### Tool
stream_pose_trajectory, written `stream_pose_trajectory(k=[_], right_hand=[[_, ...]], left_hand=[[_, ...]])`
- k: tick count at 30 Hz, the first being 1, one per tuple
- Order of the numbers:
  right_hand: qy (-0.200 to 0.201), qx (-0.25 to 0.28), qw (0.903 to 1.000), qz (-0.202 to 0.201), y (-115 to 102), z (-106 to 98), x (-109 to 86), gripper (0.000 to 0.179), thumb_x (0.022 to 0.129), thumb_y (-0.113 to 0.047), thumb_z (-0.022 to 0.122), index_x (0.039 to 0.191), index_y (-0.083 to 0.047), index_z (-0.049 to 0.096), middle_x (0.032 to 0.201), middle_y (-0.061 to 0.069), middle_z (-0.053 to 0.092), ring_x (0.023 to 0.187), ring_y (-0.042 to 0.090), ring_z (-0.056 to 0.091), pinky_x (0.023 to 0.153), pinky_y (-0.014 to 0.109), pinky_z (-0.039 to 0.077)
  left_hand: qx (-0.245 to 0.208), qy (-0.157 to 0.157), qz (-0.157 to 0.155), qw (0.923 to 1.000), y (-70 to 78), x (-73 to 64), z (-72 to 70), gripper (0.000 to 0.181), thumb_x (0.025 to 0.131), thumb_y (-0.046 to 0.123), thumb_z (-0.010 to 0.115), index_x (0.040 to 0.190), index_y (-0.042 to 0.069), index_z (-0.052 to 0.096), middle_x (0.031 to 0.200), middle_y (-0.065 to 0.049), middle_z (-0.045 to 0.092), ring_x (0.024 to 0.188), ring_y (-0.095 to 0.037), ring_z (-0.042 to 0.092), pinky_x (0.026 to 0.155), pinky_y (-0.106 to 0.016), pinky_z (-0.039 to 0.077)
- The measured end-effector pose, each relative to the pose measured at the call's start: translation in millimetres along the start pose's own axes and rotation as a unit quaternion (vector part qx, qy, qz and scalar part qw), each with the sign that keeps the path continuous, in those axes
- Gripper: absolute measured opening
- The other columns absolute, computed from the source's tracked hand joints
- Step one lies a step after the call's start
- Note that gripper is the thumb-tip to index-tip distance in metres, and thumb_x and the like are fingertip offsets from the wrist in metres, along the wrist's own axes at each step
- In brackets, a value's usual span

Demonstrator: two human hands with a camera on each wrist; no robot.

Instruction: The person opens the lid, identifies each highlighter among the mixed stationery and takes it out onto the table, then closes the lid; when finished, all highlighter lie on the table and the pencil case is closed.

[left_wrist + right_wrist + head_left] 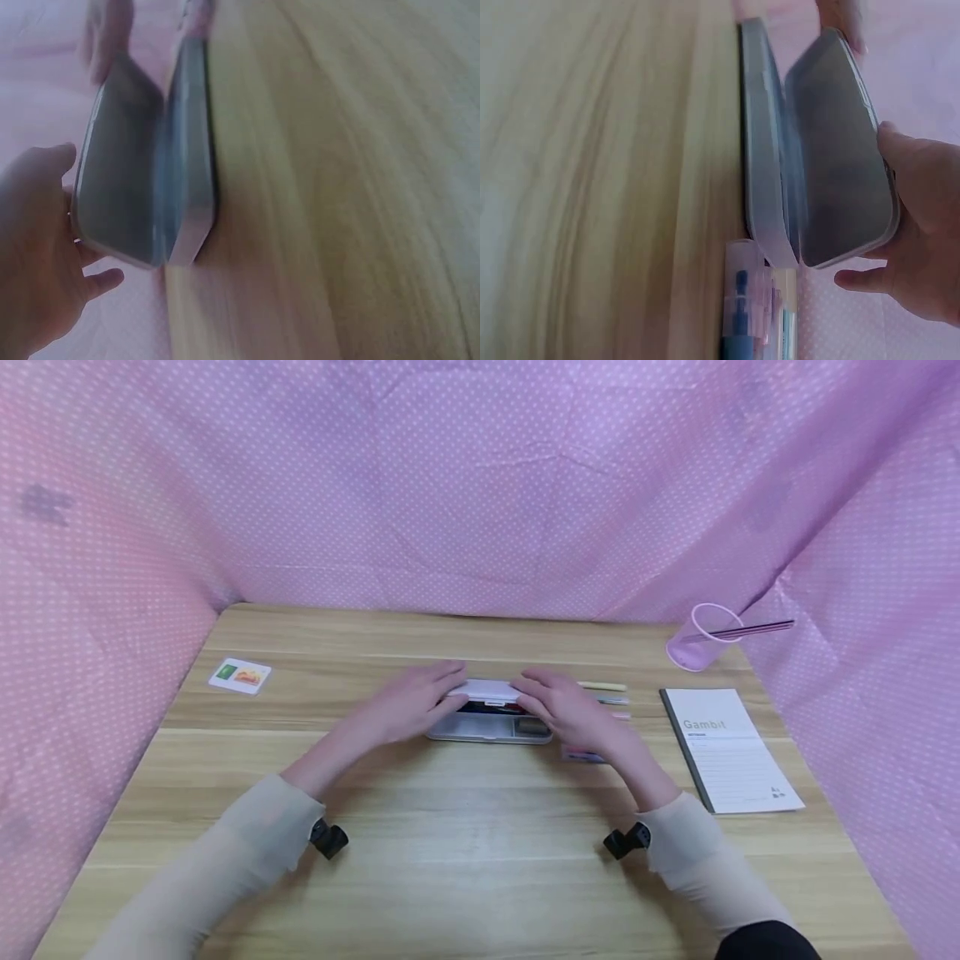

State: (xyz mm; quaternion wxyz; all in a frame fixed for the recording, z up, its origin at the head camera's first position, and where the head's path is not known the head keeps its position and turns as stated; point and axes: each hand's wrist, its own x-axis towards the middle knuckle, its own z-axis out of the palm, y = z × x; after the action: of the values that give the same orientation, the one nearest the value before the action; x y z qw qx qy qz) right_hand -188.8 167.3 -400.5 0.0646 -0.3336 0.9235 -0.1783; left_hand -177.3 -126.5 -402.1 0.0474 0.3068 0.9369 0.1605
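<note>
A pale pencil case (468, 727) stands near the middle of the table, its lid (836, 150) tilted up partway on the far side. My left hand (408, 702) holds the lid's left end, thumb at the front edge and fingers behind. The right hand (570, 708) grips the opposite end the same way. Inside the case, a brownish block (531, 726) lies at the right; darker contents behind it are half hidden under the lid. Several pens (603, 687) lie beside the case, partly covered by my right hand.
At the right lies a white notebook (735, 752) with a dark spine. Behind it a pink cup (693, 643) holds thin sticks. A small printed card (240, 676) is at the far left. Pink dotted cloth (480, 510) hangs around the table's back and sides.
</note>
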Motion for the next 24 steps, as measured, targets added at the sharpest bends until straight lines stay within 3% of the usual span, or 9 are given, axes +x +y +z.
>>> stream_pose_trajectory(k=[3, 10, 15, 24], right_hand=[[-0.023, -0.031, 0.9991, -0.018, -4, 4, 3.0, 0.055, 0.11, -0.043, 0.041, 0.156, -0.011, 0.045, 0.159, 0.023, 0.045, 0.147, 0.042, 0.045, 0.121, 0.058, 0.038], [-0.078, -0.093, 0.9922, -0.025, -10, 18, 5.6, 0.069, 0.109, -0.053, 0.035, 0.165, -0.013, 0.023, 0.171, 0.019, 0.025, 0.159, 0.037, 0.023, 0.126, 0.065, 0.026], [-0.059, -0.157, 0.9844, -0.051, -12, 31, 3.6, 0.073, 0.108, -0.051, 0.042, 0.165, -0.012, 0.02, 0.171, 0.021, 0.023, 0.158, 0.04, 0.024, 0.124, 0.066, 0.028], [-0.006, -0.224, 0.9715, -0.078, -10, 50, -2.8, 0.074, 0.107, -0.047, 0.047, 0.164, -0.009, 0.021, 0.17, 0.024, 0.022, 0.157, 0.041, 0.027, 0.123, 0.067, 0.03]], left_hand=[[0.03, -0.025, 0.017, 0.9991, 5.0, 2.5, 4.2, 0.064, 0.11, 0.047, 0.036, 0.158, 0.006, 0.038, 0.167, -0.016, 0.035, 0.156, -0.034, 0.034, 0.128, -0.052, 0.029], [0.072, -0.08, 0.006, 0.9941, 12.5, 3.5, 21.8, 0.075, 0.108, 0.059, 0.026, 0.165, 0.012, 0.019, 0.174, -0.009, 0.018, 0.162, -0.028, 0.017, 0.133, -0.051, 0.017], [0.086, -0.064, 0.015, 0.9941, 13.6, -0.1, 38.6, 0.075, 0.108, 0.057, 0.032, 0.166, 0.012, 0.015, 0.175, -0.009, 0.011, 0.163, -0.028, 0.009, 0.133, -0.054, 0.012], [0.137, -0.011, 0.041, 0.9896, 13.9, -7.2, 54.2, 0.075, 0.107, 0.05, 0.043, 0.164, 0.007, 0.02, 0.174, -0.014, 0.012, 0.163, -0.032, 0.012, 0.132, -0.057, 0.015]])
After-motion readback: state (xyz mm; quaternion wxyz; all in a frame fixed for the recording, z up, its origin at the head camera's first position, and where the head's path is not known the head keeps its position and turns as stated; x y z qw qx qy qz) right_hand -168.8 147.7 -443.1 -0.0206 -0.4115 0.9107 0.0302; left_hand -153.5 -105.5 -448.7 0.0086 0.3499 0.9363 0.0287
